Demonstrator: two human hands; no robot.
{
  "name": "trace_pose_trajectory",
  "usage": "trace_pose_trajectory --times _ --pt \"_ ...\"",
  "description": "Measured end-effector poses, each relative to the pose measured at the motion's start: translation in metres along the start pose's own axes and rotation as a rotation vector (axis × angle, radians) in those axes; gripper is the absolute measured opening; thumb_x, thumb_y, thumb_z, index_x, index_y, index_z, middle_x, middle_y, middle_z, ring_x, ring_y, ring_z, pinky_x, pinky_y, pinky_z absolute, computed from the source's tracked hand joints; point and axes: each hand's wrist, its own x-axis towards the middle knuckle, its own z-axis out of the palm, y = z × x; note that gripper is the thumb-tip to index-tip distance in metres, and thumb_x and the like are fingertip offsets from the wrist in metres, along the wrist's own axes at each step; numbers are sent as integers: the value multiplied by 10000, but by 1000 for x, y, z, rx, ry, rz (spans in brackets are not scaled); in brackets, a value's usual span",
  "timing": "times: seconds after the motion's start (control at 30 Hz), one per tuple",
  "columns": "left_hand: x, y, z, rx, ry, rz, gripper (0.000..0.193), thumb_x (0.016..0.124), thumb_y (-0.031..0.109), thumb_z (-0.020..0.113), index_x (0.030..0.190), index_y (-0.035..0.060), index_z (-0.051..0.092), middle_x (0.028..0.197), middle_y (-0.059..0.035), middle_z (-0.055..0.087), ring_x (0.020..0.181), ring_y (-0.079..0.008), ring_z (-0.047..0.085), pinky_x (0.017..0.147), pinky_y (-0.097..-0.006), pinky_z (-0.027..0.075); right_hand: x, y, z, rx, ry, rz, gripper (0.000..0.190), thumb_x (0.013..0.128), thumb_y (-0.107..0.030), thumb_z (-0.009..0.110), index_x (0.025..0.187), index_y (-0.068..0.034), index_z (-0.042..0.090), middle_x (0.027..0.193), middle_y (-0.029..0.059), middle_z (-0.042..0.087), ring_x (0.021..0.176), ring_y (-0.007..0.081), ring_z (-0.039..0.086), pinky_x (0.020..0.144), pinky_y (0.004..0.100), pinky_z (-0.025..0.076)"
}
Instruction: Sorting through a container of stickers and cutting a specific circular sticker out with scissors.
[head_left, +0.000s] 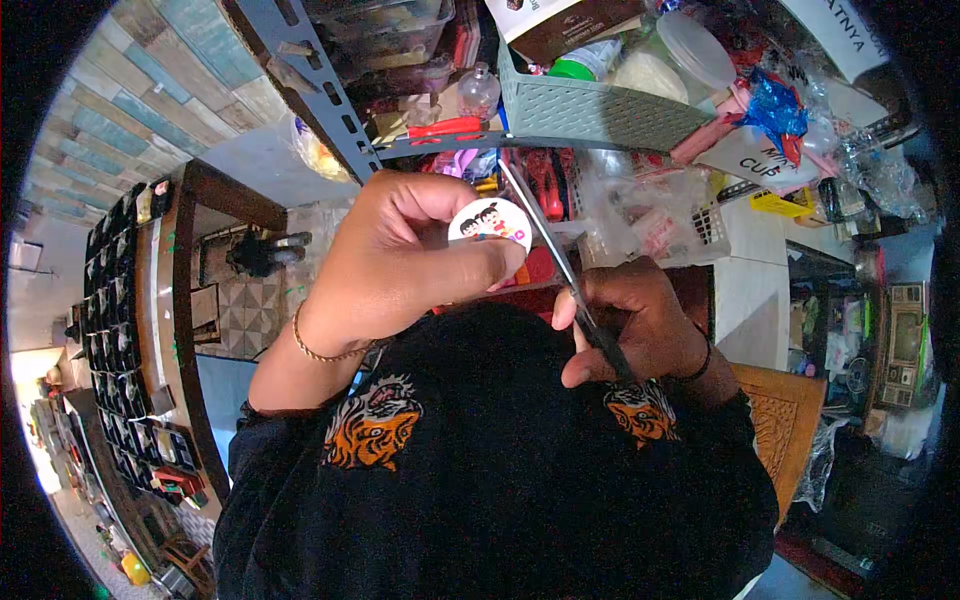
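My left hand (412, 255) pinches a round white sticker or card (472, 217) between thumb and fingers. Cartoon children are printed on it, and my thumb hides its lower part. In my right hand (649, 319) is a long-bladed cutting tool (534, 206), seen edge-on, that looks like scissors. My fingers close around its dark handle. Its silver blade points up and away, passing close by the disc's right edge; I cannot tell whether they touch. Both hands are raised in front of my black shirt (495, 480).
Ahead, a slotted metal shelf upright (330, 82) stands beside a grey-green woven plastic basket (600, 109) full of containers. A white perforated basket (709, 232) holds clear plastic bags. At left, black trays (120, 300) cover a counter. A carved wooden chair back (780, 420) is at right.
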Motion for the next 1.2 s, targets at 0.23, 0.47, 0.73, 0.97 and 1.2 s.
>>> trace_pose_trajectory --times 0.23,0.47,0.73,0.97,1.2 --pt "2 5 4 -15 -88 -28 38 724 16 653 711 -7 627 632 22 578 590 -26 503 525 -195 397 8 7 2 -12 -21 -243 418 625 -336 801 832 -61 564 624 -32 532 531 27 497 477 182 367" --pt "2 2 4 -28 -72 -55 49 692 39 658 697 -2 632 622 -8 595 559 -57 527 513 -202 409 8 7 4 51 -19 -192 406 623 -309 807 827 -56 563 619 -27 531 523 33 500 468 184 368" --pt "3 4 3 -75 -99 -78 33 707 8 657 703 -5 627 637 26 578 590 -23 498 529 -191 396 9 4 0 -30 -15 -170 400 610 -336 808 772 -74 553 643 -7 516 568 89 486 508 235 380" --pt "2 1 1 -53 -111 -69 29 708 2 654 704 -5 626 632 22 580 584 -25 501 527 -192 393 6 0 -2 -93 -43 -54 394 601 -358 807 733 -92 548 616 -5 495 569 124 477 526 267 393" --pt "-1 4 -5 -39 -83 -77 35 713 17 662 724 -4 636 630 13 590 586 -29 512 530 -191 403 12 5 2 -118 -9 -77 398 590 -358 812 743 -87 563 604 -12 498 592 110 505 541 265 411"
